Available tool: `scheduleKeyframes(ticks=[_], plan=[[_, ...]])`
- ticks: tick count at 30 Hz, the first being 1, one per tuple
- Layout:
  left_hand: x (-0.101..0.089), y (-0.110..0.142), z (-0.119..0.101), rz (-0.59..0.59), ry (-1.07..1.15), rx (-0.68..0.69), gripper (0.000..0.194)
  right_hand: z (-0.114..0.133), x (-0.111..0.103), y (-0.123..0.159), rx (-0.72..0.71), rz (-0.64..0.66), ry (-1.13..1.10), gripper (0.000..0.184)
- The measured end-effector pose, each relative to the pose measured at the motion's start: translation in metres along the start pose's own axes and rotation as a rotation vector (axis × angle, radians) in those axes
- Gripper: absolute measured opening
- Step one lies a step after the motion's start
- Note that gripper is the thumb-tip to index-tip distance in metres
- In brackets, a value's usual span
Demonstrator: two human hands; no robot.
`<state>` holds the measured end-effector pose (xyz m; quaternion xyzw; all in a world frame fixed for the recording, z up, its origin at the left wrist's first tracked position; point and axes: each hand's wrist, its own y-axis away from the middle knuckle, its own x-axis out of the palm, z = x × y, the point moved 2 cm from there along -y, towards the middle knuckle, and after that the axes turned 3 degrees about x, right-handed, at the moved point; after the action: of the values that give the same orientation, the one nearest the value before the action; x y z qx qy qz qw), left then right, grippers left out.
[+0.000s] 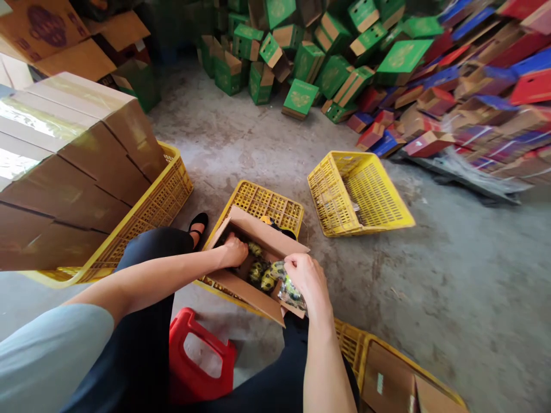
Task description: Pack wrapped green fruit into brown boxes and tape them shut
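An open brown cardboard box (282,238) rests on a yellow plastic crate (270,205) between my legs. Inside lie several green-yellow, dark-spotted pieces (257,271) in clear wrapping, perhaps fruit; their kind is unclear. My left hand (235,251) reaches into the box's far-left part with curled fingers, and their tips are hidden. At the box's right end my right hand (306,278) pinches a clear plastic wrapper (290,293) with similar green-and-dark markings. Behind the box's far flap, a yellow and black object (275,225) is partly hidden.
To the left, a yellow crate (172,183) holds closed brown boxes (103,155). Another yellow crate (365,189) stands at the right. Green boxes (301,97) and red-blue boxes (434,97) are piled behind. A red plastic frame (189,355) and a crate with cardboard (390,378) are near me.
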<state>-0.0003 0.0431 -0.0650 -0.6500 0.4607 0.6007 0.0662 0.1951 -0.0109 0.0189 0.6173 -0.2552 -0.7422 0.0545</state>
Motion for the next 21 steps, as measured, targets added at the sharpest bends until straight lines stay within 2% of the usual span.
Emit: scheduleKeyframes(ticks=[4, 8, 13, 17, 21], plan=[[0.012, -0.003, -0.012, 0.089, 0.0, 0.057, 0.028, 0.004, -0.001, -0.001, -0.02, 0.001, 0.013, 0.03], [0.027, -0.005, -0.02, 0.146, 0.01, 0.076, 0.047, 0.005, -0.001, -0.003, -0.036, -0.001, 0.027, 0.03], [0.04, -0.009, -0.026, 0.11, 0.014, 0.035, 0.035, 0.003, 0.001, -0.003, -0.036, 0.004, 0.011, 0.029], [0.041, -0.01, -0.026, 0.082, 0.007, 0.032, 0.037, -0.001, 0.001, 0.0, -0.054, -0.001, -0.021, 0.03], [0.028, -0.011, -0.02, 0.044, -0.004, 0.015, 0.025, -0.003, 0.002, 0.005, -0.02, 0.006, -0.007, 0.031]])
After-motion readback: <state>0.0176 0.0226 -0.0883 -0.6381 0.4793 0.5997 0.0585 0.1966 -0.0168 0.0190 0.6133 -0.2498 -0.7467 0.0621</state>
